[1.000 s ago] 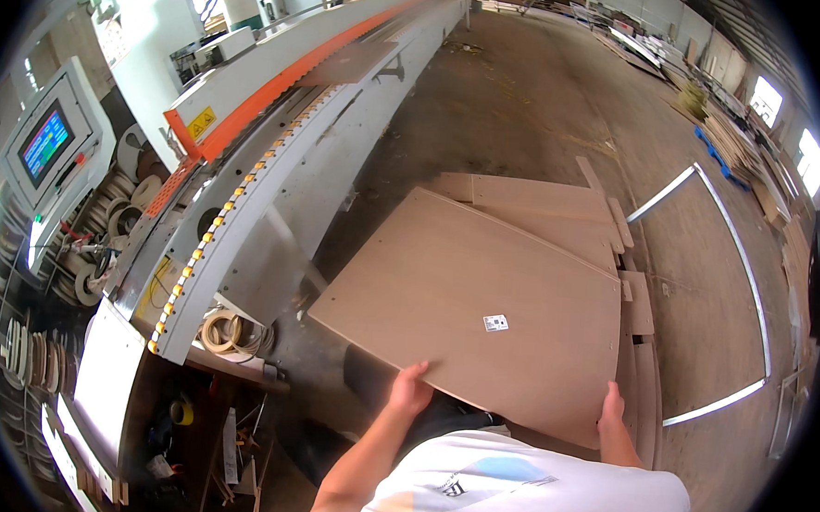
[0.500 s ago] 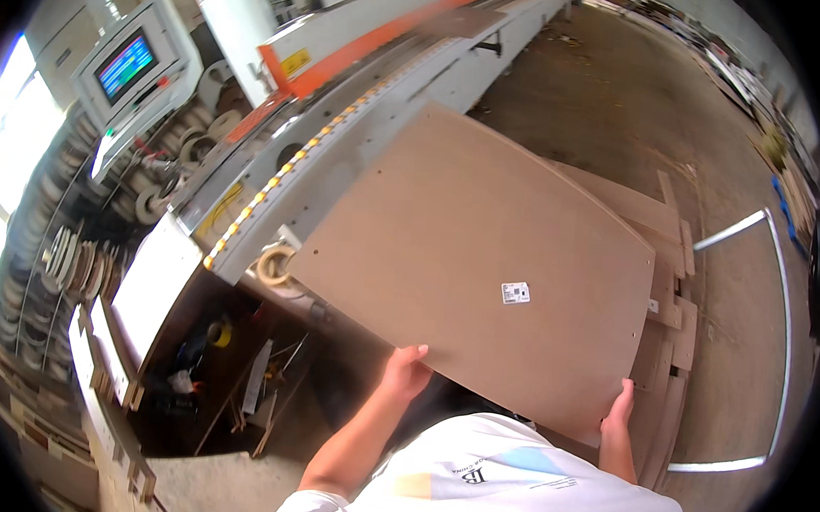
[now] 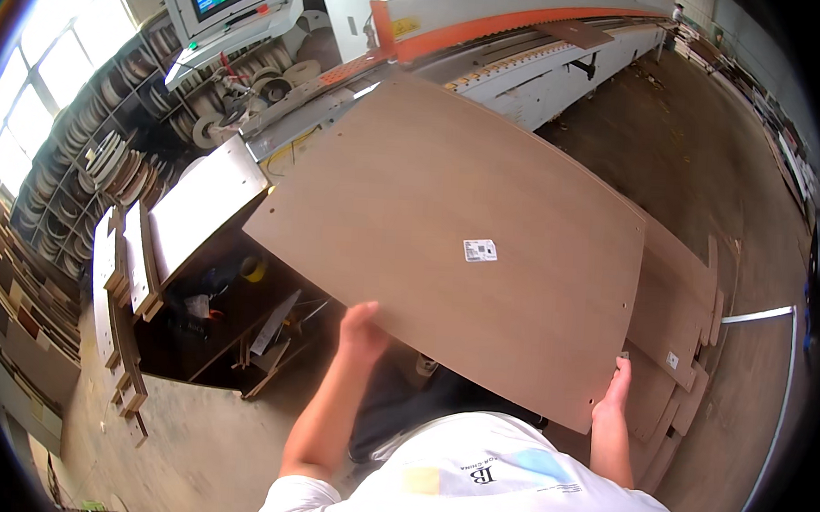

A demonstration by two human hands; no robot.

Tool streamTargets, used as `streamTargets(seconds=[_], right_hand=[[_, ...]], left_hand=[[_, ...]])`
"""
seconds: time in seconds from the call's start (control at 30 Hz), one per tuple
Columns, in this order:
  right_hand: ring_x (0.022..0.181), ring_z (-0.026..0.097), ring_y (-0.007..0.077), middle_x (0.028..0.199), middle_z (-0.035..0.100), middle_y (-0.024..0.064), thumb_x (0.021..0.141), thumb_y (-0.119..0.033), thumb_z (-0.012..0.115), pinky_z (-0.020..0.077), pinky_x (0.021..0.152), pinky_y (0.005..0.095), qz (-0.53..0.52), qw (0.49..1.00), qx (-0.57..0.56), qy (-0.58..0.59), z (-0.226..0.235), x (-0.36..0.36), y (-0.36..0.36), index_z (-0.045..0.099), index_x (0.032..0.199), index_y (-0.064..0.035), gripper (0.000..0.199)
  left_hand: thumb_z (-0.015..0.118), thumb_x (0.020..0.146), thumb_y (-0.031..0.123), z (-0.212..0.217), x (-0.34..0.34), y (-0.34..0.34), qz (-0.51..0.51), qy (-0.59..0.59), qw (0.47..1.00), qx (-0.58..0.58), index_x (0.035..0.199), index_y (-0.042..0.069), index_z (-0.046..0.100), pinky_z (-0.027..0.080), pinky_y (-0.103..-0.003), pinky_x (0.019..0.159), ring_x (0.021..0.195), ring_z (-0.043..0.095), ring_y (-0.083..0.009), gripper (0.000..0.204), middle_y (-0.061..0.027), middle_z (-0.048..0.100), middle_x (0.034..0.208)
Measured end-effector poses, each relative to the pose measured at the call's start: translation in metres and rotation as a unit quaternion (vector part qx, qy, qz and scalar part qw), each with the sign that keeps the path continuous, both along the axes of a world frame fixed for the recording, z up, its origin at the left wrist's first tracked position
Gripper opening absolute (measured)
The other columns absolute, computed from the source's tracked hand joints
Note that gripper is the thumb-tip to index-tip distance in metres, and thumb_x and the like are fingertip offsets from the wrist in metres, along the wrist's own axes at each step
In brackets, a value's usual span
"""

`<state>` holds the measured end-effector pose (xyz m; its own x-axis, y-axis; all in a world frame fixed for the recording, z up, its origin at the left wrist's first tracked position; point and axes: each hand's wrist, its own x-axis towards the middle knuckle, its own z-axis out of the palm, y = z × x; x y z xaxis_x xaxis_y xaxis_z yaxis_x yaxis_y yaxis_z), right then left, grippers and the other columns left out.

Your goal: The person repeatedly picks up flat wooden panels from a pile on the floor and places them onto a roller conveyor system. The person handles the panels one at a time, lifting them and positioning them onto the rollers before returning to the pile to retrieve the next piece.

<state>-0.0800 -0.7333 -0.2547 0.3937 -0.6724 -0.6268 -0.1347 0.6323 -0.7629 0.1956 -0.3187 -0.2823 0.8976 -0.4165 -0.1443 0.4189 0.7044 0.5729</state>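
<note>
A large brown board (image 3: 451,184), with a few small drilled holes near its edges, is held up in front of me. A white printed label (image 3: 480,250) is stuck on its face. My left hand (image 3: 364,332) grips the near edge, thumb on top and the other fingers hidden beneath. At the board's right near corner my right hand (image 3: 612,396) is closed on the side edge, its thumb showing and its fingers out of sight below. The board's far left part covers the near end of a long machine (image 3: 567,83) with an orange stripe.
A control panel (image 3: 224,1) with a lit screen stands at the far left, above racks of edge-band rolls (image 3: 123,162). More brown boards (image 3: 666,316) are stacked at right. To the left is an open cabinet (image 3: 213,204) holding tools and tape.
The board has moved left in my hands and now covers the machine's near end, including the tape roll seen there before. My view has turned somewhat, shifting the machine rightward.
</note>
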Motion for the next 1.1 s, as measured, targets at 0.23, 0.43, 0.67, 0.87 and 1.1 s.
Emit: streamTargets(seconds=[0.23,0.43,0.67,0.87,1.1], right_hand=[[0.119,0.066,0.025,0.128,0.07,0.0094,0.101,-0.037,0.062,0.0523,0.102,0.0421,0.096,0.99,0.009,-0.104,0.042,0.026,0.042,0.066,0.13,-0.0023,0.046],[0.109,0.07,0.0183,0.118,0.074,0.0076,0.104,-0.029,0.061,0.0556,0.093,0.0358,0.222,0.96,-0.103,-0.135,0.077,0.03,0.073,0.07,0.122,-0.0021,0.034],[0.084,0.074,0.0151,0.095,0.079,0.0073,0.105,-0.027,0.065,0.0585,0.068,0.0283,0.417,0.885,-0.088,-0.187,0.075,0.04,0.109,0.074,0.107,-0.0019,0.027],[0.099,0.076,0.0211,0.112,0.079,0.0137,0.108,-0.022,0.063,0.0623,0.072,0.0315,0.582,0.789,-0.054,-0.187,0.079,0.064,0.151,0.073,0.125,0.0035,0.032],[0.096,0.077,0.0231,0.117,0.077,0.0137,0.107,-0.027,0.069,0.0617,0.07,0.0304,0.621,0.764,-0.035,-0.171,0.075,0.088,0.178,0.073,0.125,0.0006,0.033]], left_hand=[[0.065,0.095,0.023,0.03,0.026,0.033,0.07,-0.066,0.994,-0.05,0.138,0.003,0.062,0.052,-0.047,0.108,0.124,0.067,-0.0308,0.048,-0.0109,0.071,0.131],[0.064,0.1,0.027,0.056,-0.025,0.012,0.118,-0.123,0.985,0.002,0.15,0.005,0.051,0.049,-0.046,0.113,0.134,0.062,-0.0289,0.056,-0.0093,0.063,0.145],[0.07,0.102,0.029,0.061,-0.111,0.014,0.122,-0.119,0.976,0.138,0.157,0.004,0.042,0.049,-0.04,0.108,0.132,0.06,-0.0233,0.066,-0.009,0.059,0.148],[0.065,0.105,0.016,0.06,-0.166,0.045,0.205,-0.159,0.947,0.191,0.174,0.008,-0.004,0.048,-0.03,0.102,0.109,0.066,-0.0128,0.098,-0.0093,0.065,0.139],[0.061,0.102,0.008,0.064,-0.167,0.055,0.248,-0.164,0.934,0.199,0.173,0.004,0.005,0.049,-0.037,0.11,0.133,0.061,-0.0198,0.091,-0.0156,0.051,0.161]])
